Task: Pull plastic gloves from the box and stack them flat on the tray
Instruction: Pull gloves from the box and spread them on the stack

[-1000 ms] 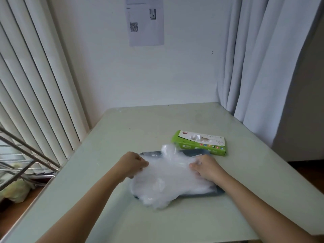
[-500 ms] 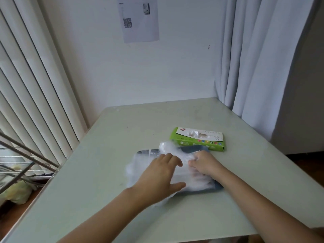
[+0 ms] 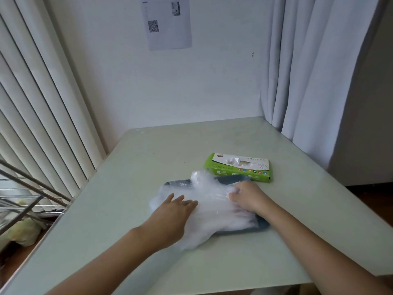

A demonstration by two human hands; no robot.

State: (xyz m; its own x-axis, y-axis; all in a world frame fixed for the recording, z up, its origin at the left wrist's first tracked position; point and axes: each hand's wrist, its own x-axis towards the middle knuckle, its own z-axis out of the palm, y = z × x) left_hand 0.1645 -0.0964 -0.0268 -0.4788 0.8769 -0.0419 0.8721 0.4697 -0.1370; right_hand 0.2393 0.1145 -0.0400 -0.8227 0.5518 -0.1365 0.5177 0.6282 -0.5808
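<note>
A tray (image 3: 263,225) is set on the desk (image 3: 212,145). A pile of gloves (image 3: 214,209) is laid on it and spills over its left and near edges. The box (image 3: 238,167) is placed just behind the tray's right end. The left grip (image 3: 170,211) is laid flat on the pile's left, and the right grip (image 3: 246,196) is curled into its right.

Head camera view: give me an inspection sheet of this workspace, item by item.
Surface: pale green table, no spills seen.
Job's things: clear gloves heaped, not flat, on the dark tray, spilling over its near left edge; green box behind the tray, opening upward.
Clutter: nothing seen.
Grips: left grip lies flat on the gloves; right grip pinches the gloves.
Cables: nothing seen.
Surroundings: blinds left, curtain right, QR sheet on the wall, metal rack low left.
</note>
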